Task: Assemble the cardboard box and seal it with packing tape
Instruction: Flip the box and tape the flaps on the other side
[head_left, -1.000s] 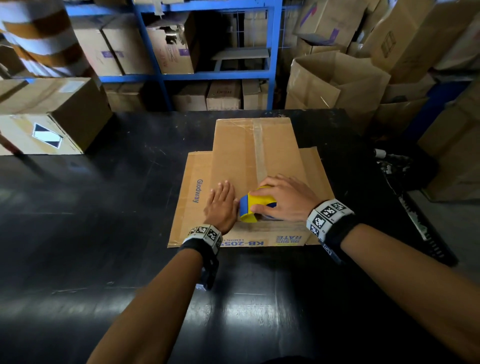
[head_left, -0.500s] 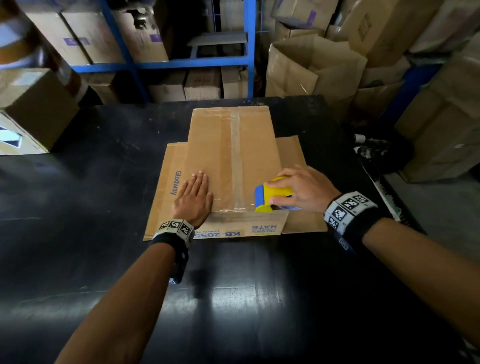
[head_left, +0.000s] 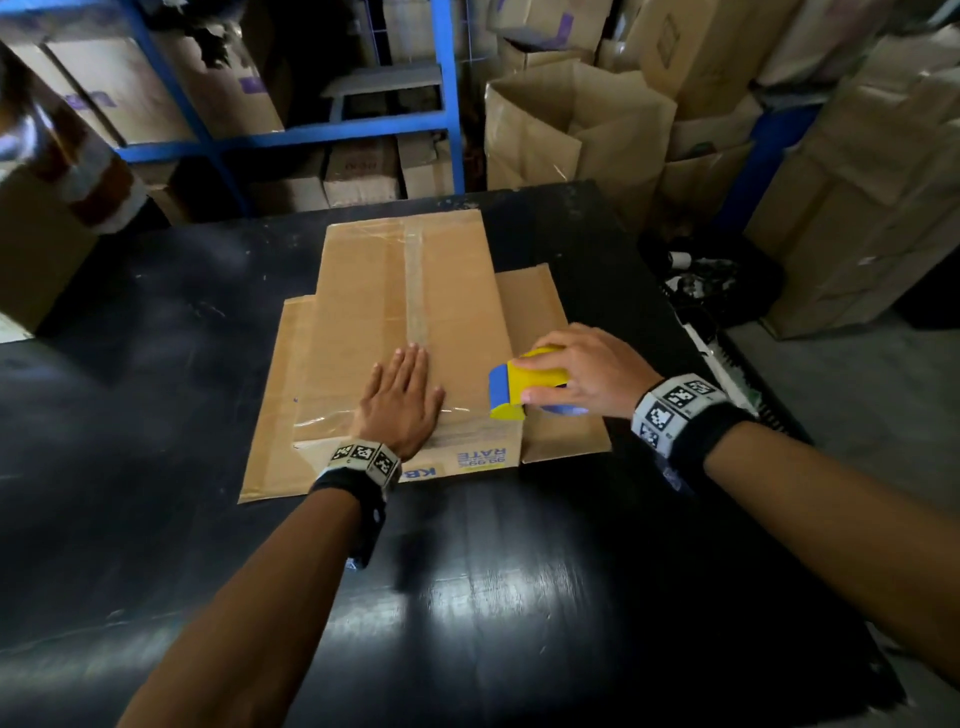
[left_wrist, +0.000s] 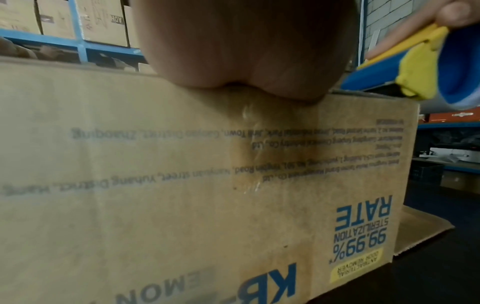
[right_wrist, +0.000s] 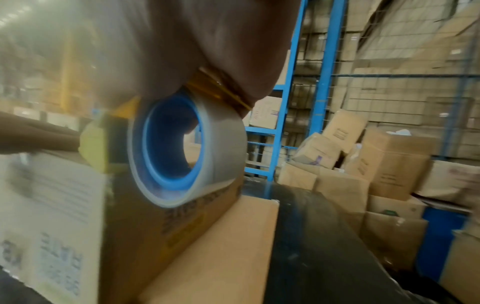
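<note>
Cardboard box (head_left: 395, 312) stands flaps-down on the black table (head_left: 156, 519), its top seam already under clear tape, so this looks like the sealing step. Left hand (head_left: 400, 402) lies flat, fingers straight, pressing the tape's near end. To the right, the right hand (head_left: 582, 374) grips the yellow-and-blue tape dispenser (head_left: 522, 387) at the box's edge; next, I'd guess, it must tear free cleanly.
</note>
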